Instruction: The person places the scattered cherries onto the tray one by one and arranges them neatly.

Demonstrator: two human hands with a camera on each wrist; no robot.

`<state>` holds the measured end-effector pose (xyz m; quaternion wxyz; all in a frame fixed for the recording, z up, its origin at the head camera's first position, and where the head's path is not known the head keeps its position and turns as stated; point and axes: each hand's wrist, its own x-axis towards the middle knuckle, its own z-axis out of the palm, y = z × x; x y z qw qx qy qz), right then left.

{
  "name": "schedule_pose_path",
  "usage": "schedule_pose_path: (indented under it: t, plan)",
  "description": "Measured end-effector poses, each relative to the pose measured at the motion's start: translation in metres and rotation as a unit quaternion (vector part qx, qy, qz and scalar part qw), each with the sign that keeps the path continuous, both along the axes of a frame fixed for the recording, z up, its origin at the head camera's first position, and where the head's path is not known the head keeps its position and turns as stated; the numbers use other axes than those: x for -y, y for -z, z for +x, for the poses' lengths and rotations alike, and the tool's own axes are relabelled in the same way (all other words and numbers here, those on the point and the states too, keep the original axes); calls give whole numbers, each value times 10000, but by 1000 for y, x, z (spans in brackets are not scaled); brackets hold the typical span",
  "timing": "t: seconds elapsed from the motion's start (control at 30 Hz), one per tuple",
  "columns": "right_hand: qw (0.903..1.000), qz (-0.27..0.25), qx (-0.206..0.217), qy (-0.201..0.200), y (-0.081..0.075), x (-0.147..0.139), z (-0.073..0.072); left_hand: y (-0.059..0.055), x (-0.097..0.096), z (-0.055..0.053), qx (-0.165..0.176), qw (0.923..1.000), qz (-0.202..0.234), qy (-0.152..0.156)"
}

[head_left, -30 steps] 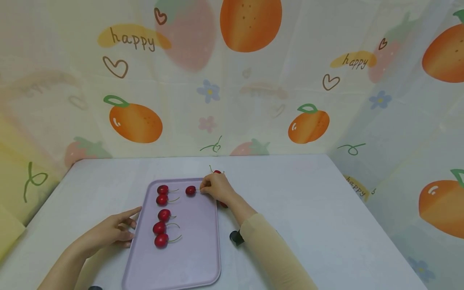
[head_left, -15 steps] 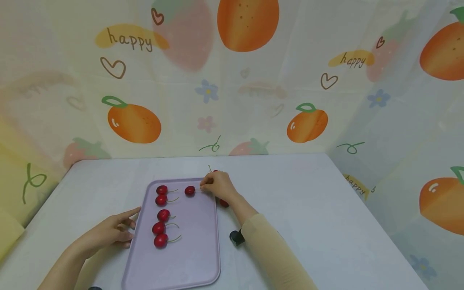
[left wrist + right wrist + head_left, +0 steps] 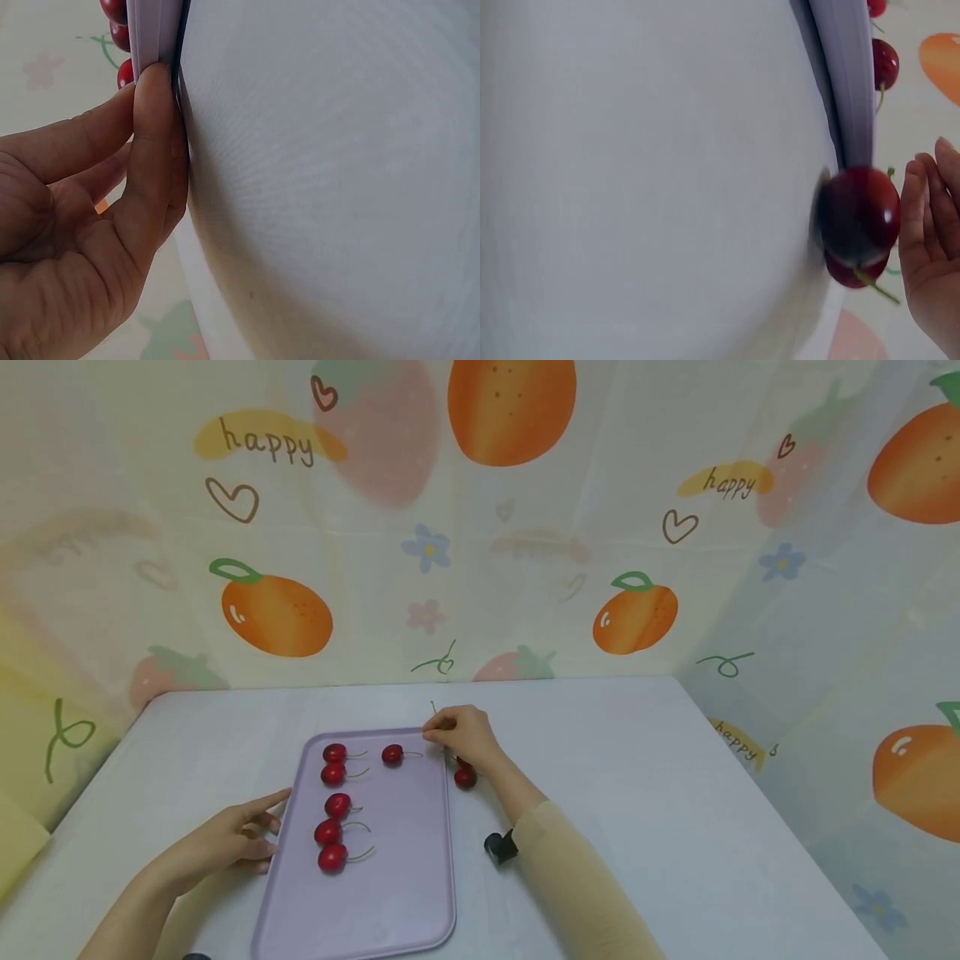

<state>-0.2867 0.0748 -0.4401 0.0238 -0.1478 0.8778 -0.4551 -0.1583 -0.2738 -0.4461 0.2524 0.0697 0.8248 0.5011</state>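
A lavender tray (image 3: 397, 868) lies on the white table with several red cherries on it. Most, such as one cherry (image 3: 332, 858), stand in a column along its left side. A lone cherry (image 3: 392, 755) lies near the top right, stem pointing right. My left hand (image 3: 217, 843) touches the tray's left edge, its fingers (image 3: 152, 97) fairly straight against the rim. Above the top right corner hovers my right hand (image 3: 462, 735), fingers extended and nothing visibly held. Under it, just off the tray, is another cherry (image 3: 465, 777); the right wrist view shows a second cherry (image 3: 855, 277) behind it.
A black wrist camera (image 3: 500, 847) sits under the right sleeve (image 3: 577, 877). Behind the table (image 3: 637, 827) hangs a fruit-printed cloth (image 3: 510, 593), which also covers the right side. A green stem rises behind my right hand.
My right hand has let go of the lone cherry's stem and drawn up and to the right. The cherry outside the tray is now less covered. My left hand stays put.
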Motion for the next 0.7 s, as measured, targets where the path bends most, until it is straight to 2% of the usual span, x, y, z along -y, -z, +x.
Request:
schedule_pose_path:
  t: [0.27,0.7]
  plan:
    - [9998,-74,-38,184,-5,-18,1,2,2,-1,32,10000,67,28]
    - [9991,-101,237,338,-7,-49,7,2,2,-1,-22,10000,30,10]
